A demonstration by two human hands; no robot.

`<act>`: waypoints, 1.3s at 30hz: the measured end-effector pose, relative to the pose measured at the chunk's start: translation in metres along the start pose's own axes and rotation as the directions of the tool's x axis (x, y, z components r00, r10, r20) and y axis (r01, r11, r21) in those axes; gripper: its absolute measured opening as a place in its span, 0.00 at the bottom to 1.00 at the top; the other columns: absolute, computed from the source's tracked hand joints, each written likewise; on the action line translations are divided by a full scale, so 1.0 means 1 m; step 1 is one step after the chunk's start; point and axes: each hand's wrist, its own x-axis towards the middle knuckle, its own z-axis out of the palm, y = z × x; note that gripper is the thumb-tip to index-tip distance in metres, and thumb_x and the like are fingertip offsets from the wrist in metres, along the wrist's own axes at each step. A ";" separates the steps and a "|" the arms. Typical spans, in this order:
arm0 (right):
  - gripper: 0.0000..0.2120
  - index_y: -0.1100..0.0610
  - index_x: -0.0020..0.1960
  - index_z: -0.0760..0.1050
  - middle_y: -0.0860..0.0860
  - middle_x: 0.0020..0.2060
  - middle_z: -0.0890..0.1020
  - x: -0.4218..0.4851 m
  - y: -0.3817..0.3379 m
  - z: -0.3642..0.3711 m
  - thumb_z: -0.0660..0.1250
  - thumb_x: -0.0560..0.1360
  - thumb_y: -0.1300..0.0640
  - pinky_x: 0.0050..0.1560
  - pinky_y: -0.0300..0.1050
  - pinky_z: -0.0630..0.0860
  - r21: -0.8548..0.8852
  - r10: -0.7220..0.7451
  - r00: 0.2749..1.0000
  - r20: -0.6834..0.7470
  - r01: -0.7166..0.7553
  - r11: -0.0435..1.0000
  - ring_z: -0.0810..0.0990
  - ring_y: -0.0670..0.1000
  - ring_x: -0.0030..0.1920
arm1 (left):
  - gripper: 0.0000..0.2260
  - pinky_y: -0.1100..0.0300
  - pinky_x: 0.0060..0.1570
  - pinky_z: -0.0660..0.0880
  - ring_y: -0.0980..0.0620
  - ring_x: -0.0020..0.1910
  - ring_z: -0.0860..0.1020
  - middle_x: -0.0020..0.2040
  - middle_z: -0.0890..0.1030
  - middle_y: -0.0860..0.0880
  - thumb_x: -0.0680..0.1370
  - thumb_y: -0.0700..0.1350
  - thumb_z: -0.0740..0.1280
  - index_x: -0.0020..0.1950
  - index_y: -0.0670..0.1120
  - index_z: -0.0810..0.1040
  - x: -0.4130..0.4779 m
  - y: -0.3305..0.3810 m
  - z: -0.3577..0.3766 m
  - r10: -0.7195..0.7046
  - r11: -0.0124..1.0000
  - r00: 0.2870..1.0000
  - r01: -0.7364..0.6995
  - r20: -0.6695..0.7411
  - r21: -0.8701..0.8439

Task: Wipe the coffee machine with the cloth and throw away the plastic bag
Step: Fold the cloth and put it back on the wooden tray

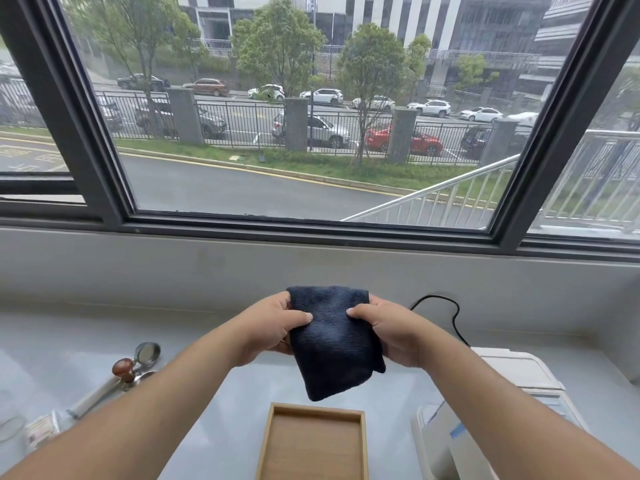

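Note:
A folded dark blue cloth (334, 341) hangs in the air above the counter, held at both sides. My left hand (272, 325) grips its left edge with the thumb on the front. My right hand (388, 329) grips its right edge the same way. The white coffee machine (509, 372) stands at the lower right, partly hidden behind my right forearm. A crumpled clear plastic bag (38, 433) lies at the lower left edge of the counter.
A wooden tray (313, 412) sits on the pale counter (207, 393) right under the cloth. A portafilter (147, 353) and a brown-knobbed tamper (123, 368) lie at the left. A black cable (453, 313) runs behind the machine. A large window fills the back.

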 end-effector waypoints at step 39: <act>0.12 0.45 0.49 0.87 0.45 0.36 0.83 -0.014 -0.023 -0.004 0.66 0.76 0.57 0.38 0.41 0.72 -0.491 -0.427 0.900 -0.083 0.336 0.804 0.77 0.50 0.35 | 0.13 0.61 0.52 0.78 0.60 0.50 0.82 0.50 0.85 0.59 0.70 0.48 0.66 0.47 0.62 0.87 -0.002 0.024 -0.003 0.377 0.891 0.913 -0.311 -0.155 0.330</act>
